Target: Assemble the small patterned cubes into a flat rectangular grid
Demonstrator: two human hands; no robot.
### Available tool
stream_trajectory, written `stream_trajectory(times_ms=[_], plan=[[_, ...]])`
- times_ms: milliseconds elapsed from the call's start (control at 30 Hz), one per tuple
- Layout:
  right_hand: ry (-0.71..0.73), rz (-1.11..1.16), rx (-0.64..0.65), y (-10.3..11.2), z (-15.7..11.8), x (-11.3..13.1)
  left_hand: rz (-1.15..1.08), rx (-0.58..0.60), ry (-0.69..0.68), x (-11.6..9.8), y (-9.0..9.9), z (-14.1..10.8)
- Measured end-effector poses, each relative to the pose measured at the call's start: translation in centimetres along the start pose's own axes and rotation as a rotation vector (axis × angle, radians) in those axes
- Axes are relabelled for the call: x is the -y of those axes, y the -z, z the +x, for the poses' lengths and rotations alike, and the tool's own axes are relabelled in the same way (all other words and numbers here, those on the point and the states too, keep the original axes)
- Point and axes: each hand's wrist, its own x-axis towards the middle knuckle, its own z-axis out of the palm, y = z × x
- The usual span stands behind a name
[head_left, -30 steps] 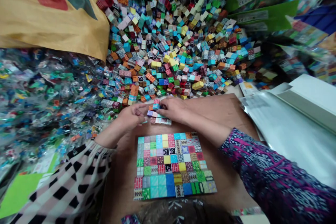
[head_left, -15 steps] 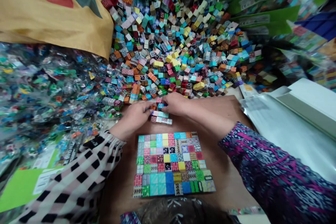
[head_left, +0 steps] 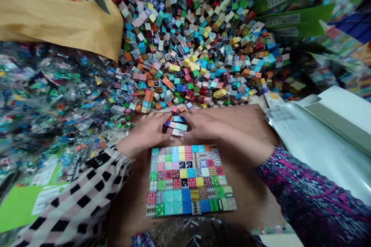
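On the brown board [head_left: 240, 123], a small group of patterned toy cubes [head_left: 175, 125] lies in short rows, between my two hands. My left hand [head_left: 147, 131] curves around its left side, with the thumb at the near edge. From the right, my right hand [head_left: 199, 124] curls round the same cubes, its thumb also near the front. Some fingertips are hidden behind the cubes. Closer to me lies a flat rectangle of many patterned cubes [head_left: 191, 179], set edge to edge. Two loose red and orange cubes [head_left: 177, 109] rest just past my fingers.
A large heap of mixed cubes [head_left: 185, 46] rises behind the board. Small clear-wrapped packets [head_left: 58, 96] pile up at the left under a yellow bag [head_left: 63, 19]. Green packages [head_left: 290, 11] stand at the back right, and a silvery plastic sheet [head_left: 319, 139] lies on the right.
Both hands have shifted from the far end of the small cube group to its sides, with thumbs drawn toward me. A blue row now shows at its back.
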Motion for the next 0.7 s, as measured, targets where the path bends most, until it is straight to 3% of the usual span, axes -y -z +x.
stream_trajectory(times_ms=[200, 333, 500, 600, 700], plan=[[0.046, 0.087, -0.007, -0.8, 0.3, -0.1, 0.003, 0.011, -0.035, 0.0, 0.1, -0.3], [-0.005, 0.114, 0.015, -0.8, 0.1, -0.3, -0.011, 0.01, -0.042, 0.0, 0.3, -1.0], [0.03, 0.102, -0.05, -1.6, 0.0, -0.7, -0.08, 0.003, -0.045, 0.1, 0.2, -1.2], [0.072, 0.113, -0.045, -1.0, 0.1, -0.8, -0.188, -0.007, -0.081, 0.6, 0.5, -1.4], [-0.008, 0.066, -0.142, 0.1, 0.8, -0.6, -0.298, -0.015, -0.107, 1.6, 0.8, -1.6]])
